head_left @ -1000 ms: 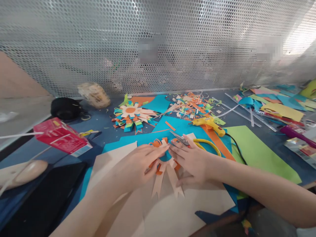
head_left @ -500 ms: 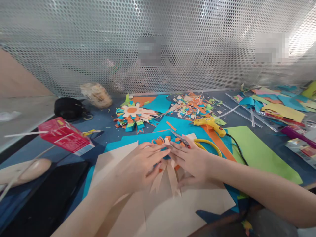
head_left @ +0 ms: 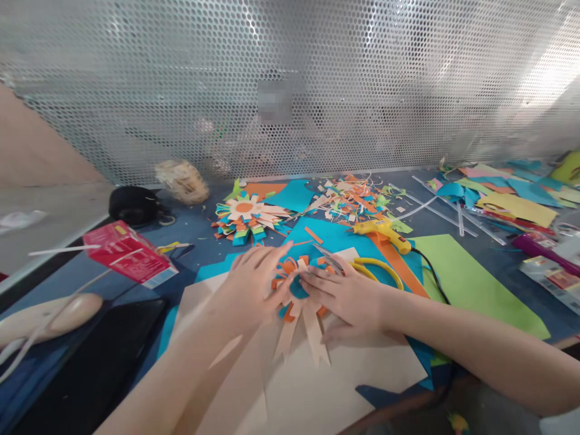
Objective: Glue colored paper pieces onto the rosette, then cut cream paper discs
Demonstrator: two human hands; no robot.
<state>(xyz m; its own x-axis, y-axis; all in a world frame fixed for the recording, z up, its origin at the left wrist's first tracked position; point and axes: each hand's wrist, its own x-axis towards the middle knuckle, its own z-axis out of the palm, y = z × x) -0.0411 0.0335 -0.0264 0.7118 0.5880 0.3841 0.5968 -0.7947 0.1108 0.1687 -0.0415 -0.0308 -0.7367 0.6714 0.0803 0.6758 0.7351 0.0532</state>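
A paper rosette (head_left: 298, 286) with a blue centre, orange and cream loops and two cream ribbon tails lies on a cream sheet (head_left: 317, 386). My right hand (head_left: 351, 299) lies over its right side, fingers stretched out and fingertips on the blue centre. Raised at the rosette's left edge, my left hand (head_left: 256, 281) is open, its thumb pointing toward the centre. A pair of scissors (head_left: 330, 258) shows its blades just beyond my right hand, which hides the handles; whether they touch, I cannot tell. A yellow ring-shaped thing (head_left: 380, 266) is behind the right wrist.
A yellow glue gun (head_left: 383, 232) with a black cord lies beyond my right hand. Another paper rosette (head_left: 244, 214), paper scraps (head_left: 351, 196) and clear glue sticks (head_left: 446, 208) are farther back. On the left stand a red drink carton (head_left: 129, 254) and a dark flat object (head_left: 90, 368).
My left hand has lifted off the rosette's middle and shifted left, uncovering the blue centre. My right hand stays on the rosette. The view has shifted slightly.
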